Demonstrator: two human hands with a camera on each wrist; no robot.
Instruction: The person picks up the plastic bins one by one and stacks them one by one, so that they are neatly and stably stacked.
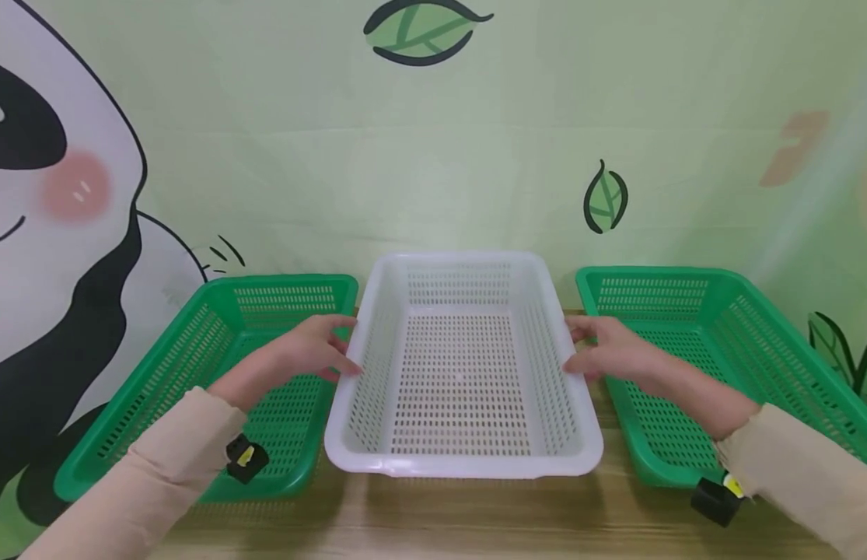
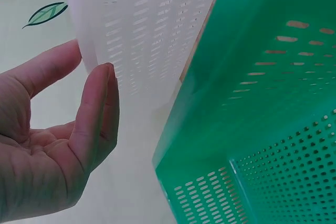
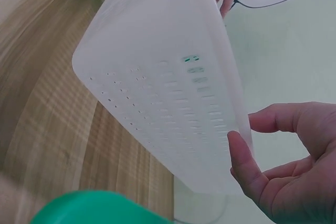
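Observation:
A white perforated plastic basket [image 1: 461, 465] stands in the middle of the head view, its inside bare. My left hand [image 1: 310, 346] pinches its left rim, the thumb on top and the fingers outside. On the opposite rim, my right hand [image 1: 611, 350] pinches in the same way. In the left wrist view the left thumb and fingertips [image 2: 100, 85] meet the rim from both sides. The right wrist view shows the slotted side wall [image 3: 173, 93] between the right thumb and fingers, with the wooden table below it.
A green basket [image 1: 282, 486] sits to the left and another green basket [image 1: 657, 470] to the right, both close beside the white one. Beneath them is a wooden table [image 1: 475, 517]. Behind hangs a pale green backdrop [image 1: 300, 155] with a panda and leaves.

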